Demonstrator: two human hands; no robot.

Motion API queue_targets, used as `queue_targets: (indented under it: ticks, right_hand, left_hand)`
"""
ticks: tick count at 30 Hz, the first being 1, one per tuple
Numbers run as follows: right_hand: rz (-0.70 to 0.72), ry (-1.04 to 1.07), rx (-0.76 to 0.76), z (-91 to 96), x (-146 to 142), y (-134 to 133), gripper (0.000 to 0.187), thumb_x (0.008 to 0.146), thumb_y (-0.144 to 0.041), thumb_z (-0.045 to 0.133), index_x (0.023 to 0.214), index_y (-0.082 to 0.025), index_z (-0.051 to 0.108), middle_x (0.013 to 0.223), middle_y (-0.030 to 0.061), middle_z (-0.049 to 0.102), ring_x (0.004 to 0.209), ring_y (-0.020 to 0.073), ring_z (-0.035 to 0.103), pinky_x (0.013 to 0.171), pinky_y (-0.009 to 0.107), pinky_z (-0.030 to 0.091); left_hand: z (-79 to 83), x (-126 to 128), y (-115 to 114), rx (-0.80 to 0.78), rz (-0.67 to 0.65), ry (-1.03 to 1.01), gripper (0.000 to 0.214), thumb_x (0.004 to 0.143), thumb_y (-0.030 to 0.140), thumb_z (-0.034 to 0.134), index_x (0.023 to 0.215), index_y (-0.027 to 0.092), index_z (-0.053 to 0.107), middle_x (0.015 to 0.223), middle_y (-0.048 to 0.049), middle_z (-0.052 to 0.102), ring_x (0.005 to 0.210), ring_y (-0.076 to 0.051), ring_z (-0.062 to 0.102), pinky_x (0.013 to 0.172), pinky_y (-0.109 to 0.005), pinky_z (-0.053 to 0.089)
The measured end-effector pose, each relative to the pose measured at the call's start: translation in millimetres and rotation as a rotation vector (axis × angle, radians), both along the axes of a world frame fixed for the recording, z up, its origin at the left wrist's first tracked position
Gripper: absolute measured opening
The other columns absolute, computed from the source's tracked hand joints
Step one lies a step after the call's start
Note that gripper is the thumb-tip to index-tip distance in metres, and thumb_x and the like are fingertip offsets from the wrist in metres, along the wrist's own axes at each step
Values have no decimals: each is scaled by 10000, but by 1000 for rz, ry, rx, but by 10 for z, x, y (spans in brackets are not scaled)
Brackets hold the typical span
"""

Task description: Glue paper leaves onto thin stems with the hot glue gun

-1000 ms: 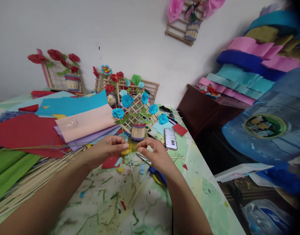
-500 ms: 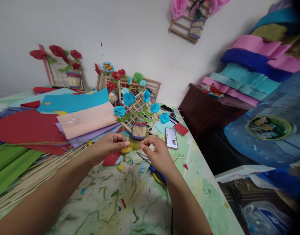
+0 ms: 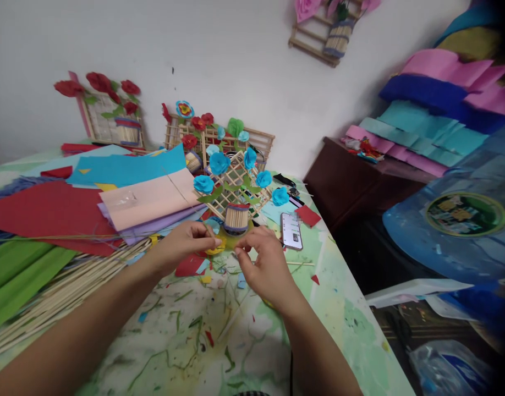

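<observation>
My left hand [image 3: 190, 245] is closed in a pinch, thumb against forefinger, above the table's middle. A thin stem-like line [image 3: 178, 188] runs up and left from near it; whether the fingers grip it I cannot tell. Facing it, my right hand [image 3: 263, 264] has thumb and fingertips pinched together; anything in them is too small to see. A small gap separates the hands. Yellow paper [image 3: 217, 247] lies just beyond my left fingertips. Behind both hands stands a wooden lattice [image 3: 232, 181] with blue paper flowers [image 3: 219, 163], green leaves and a small stick basket [image 3: 236, 218].
Coloured paper sheets [image 3: 149, 199] and thin wooden sticks [image 3: 79, 289] cover the left side. A phone [image 3: 291, 231] lies right of the lattice. Paper scraps [image 3: 209, 338] litter the tabletop [image 3: 335, 341]. A large blue water bottle [image 3: 438, 220] stands at the right.
My right hand has shifted slightly and its fingers are curled more; it now covers most of the scissors. My left hand keeps its pinch, a little lower. The view has moved slightly.
</observation>
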State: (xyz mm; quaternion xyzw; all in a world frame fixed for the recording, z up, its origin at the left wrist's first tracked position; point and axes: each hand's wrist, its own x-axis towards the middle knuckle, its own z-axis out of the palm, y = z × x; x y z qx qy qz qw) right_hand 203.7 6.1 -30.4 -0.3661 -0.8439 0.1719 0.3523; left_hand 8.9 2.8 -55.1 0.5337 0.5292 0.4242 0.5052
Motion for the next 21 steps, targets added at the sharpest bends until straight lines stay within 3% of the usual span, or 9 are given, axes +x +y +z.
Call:
queue_targets:
  ticks: [10, 21]
  right_hand:
    - [8, -117, 56, 9, -33, -77, 106, 769, -126, 551, 717, -174, 630, 748, 36, 583, 798, 197, 505, 757, 337, 363]
    - [28, -145, 105, -2, -52, -113, 125, 768, -107, 535, 719, -173, 628, 728, 34, 563, 769, 186, 480, 733, 330, 350]
  left_hand:
    - [70, 52, -17, 12, 19, 3, 325, 622, 354, 680, 460, 179, 459, 476, 50, 384, 482, -95, 336, 508, -252, 263]
    - [-5, 26, 7, 27, -2, 6, 413, 686, 358, 649, 423, 183, 383, 443, 55, 304, 469, -85, 256, 492, -260, 204]
